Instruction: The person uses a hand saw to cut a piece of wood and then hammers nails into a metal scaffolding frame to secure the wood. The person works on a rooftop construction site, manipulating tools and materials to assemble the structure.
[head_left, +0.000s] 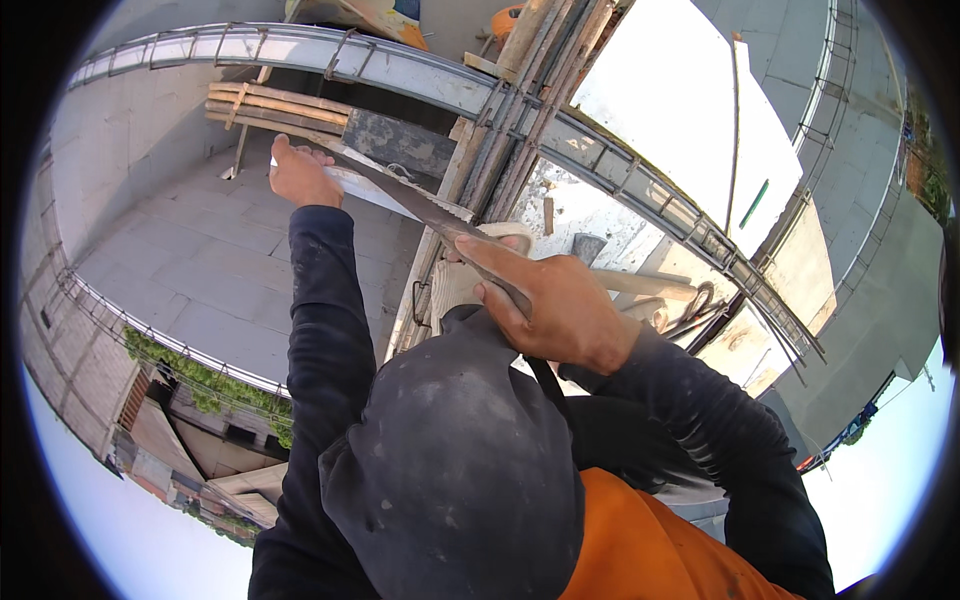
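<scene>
My right hand is closed around the near end of a handsaw. Its long dark blade slants away to the far left, with a jagged pale edge along the upper side. At the blade's far end, my left hand is closed, apparently on a white strip that shows on both sides of the fist and under the blade. How the left fingers sit around the strip and blade tip is partly hidden. My bent knee in dark trousers is below the blade, and a pale shoe lies beneath the right wrist.
A hatchet with a wooden handle lies right of my right hand. Long metal rebar cages cross the far side and right. Beyond my left hand sit bundled wooden sticks. A white board stands far right; grey block walling is left.
</scene>
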